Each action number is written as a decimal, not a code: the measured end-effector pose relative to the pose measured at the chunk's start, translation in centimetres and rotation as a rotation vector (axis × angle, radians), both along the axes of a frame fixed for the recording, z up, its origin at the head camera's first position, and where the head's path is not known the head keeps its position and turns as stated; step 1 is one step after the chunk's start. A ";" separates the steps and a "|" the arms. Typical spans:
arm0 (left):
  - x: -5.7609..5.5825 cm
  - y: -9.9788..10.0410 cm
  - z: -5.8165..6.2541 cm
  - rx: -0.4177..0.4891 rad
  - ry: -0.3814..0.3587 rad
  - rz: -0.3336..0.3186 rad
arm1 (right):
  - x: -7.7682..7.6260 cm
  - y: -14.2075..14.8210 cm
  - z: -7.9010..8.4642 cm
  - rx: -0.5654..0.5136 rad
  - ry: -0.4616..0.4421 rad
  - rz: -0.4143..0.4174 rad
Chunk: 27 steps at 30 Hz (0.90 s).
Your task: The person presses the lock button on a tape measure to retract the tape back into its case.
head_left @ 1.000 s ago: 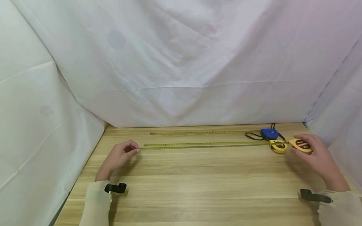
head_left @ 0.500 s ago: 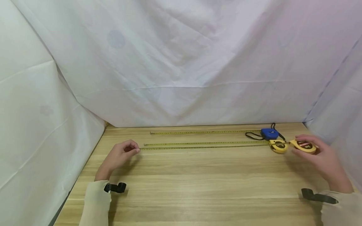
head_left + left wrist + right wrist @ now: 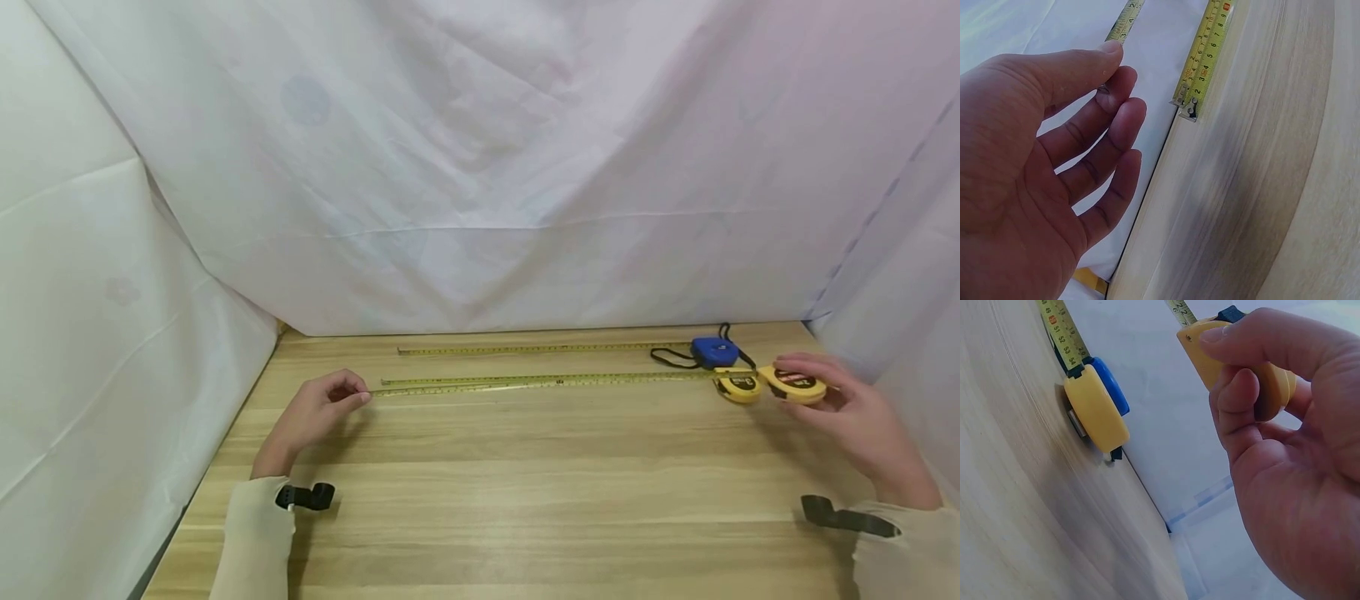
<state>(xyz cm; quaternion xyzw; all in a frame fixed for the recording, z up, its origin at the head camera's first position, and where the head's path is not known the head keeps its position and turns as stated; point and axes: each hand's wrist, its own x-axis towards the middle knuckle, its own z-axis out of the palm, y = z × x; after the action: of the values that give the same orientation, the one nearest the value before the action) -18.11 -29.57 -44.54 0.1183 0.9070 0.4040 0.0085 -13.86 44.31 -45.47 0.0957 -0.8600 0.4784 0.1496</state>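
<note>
My right hand (image 3: 851,417) grips a yellow tape measure (image 3: 798,384) by its case, above the right side of the table. Its blade runs left across to my left hand (image 3: 318,412), whose thumb and index finger pinch the blade's end (image 3: 1124,24) in the left wrist view. Just left of the held case, a second yellow tape measure (image 3: 737,387) rests on the table with its blade (image 3: 1207,59) drawn out to the left. Behind it lies a blue tape measure (image 3: 714,353), also extended leftward. The held blade overlaps the second one's blade in the head view.
A light wood-grain table (image 3: 495,500) spans the work area. White cloth (image 3: 480,167) hangs along its back, with more cloth at both sides. A black strap (image 3: 672,360) loops out from the blue tape measure.
My right hand has shifted slightly right and turned the held tape measure a little. Its blade has moved up in view, over the second blade. My left hand stays nearly still.
</note>
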 end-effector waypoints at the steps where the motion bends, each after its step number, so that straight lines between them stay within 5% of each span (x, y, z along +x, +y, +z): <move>1: 0.0 0.0 0.0 0.000 0.000 0.000 | 0.0 -0.1 0.0 0.003 0.006 0.012; 18: 0.0 0.1 0.1 0.049 -0.019 -0.028 | -0.1 -1.2 0.2 0.044 0.007 0.013; 27: 0.1 0.1 0.3 0.111 -0.052 -0.030 | -0.1 -1.4 0.3 0.175 0.001 -0.056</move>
<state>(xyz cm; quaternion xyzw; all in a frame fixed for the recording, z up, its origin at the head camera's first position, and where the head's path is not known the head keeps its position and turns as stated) -18.00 -29.46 -44.22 0.1217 0.8808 0.4564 0.0318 -13.99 42.96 -45.18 0.0847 -0.9008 0.3970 0.1542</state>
